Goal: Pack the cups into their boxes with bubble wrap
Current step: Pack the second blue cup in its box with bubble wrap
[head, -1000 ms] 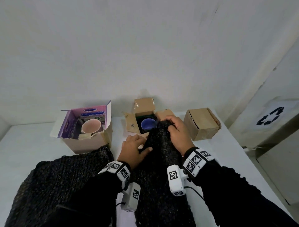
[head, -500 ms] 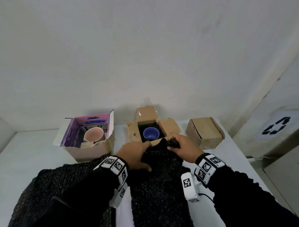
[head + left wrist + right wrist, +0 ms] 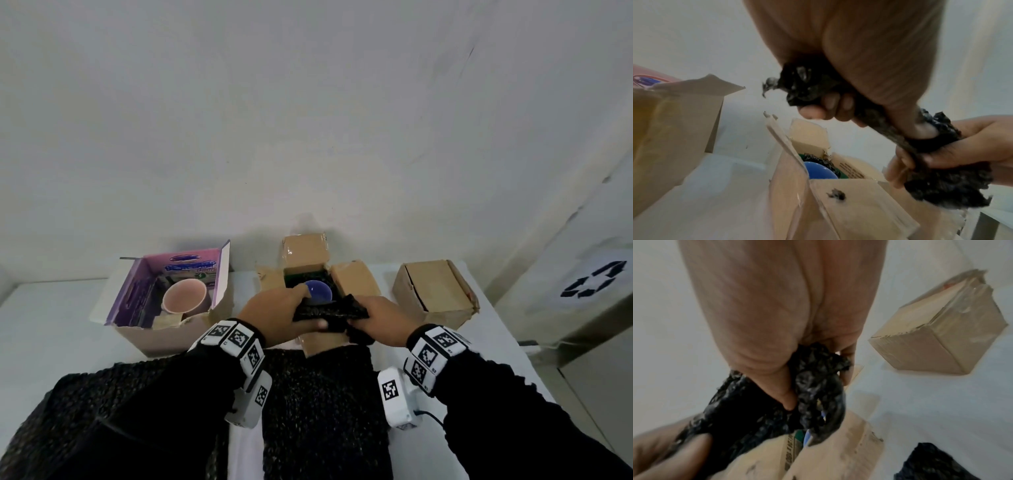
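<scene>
A blue cup (image 3: 320,291) (image 3: 819,170) sits inside the open middle cardboard box (image 3: 356,279) (image 3: 849,209), with black bubble wrap around it in the box. Just over the box's near edge both hands hold a folded piece of black bubble wrap (image 3: 329,313) (image 3: 941,178) (image 3: 818,386). My left hand (image 3: 284,310) grips its left end and my right hand (image 3: 383,317) grips its right end. A pink cup (image 3: 185,299) stands in the open purple-lined box (image 3: 137,329) at the left.
A shut cardboard box (image 3: 435,291) (image 3: 941,331) stands at the right. Large black bubble wrap sheets (image 3: 315,404) lie on the white table (image 3: 51,325) near me. A wall is close behind the boxes; a bin with a recycling sign (image 3: 592,284) stands at far right.
Both hands have lifted the end of the black bubble wrap off the sheet, bunched it into a folded piece and brought it forward over the middle box's near edge.
</scene>
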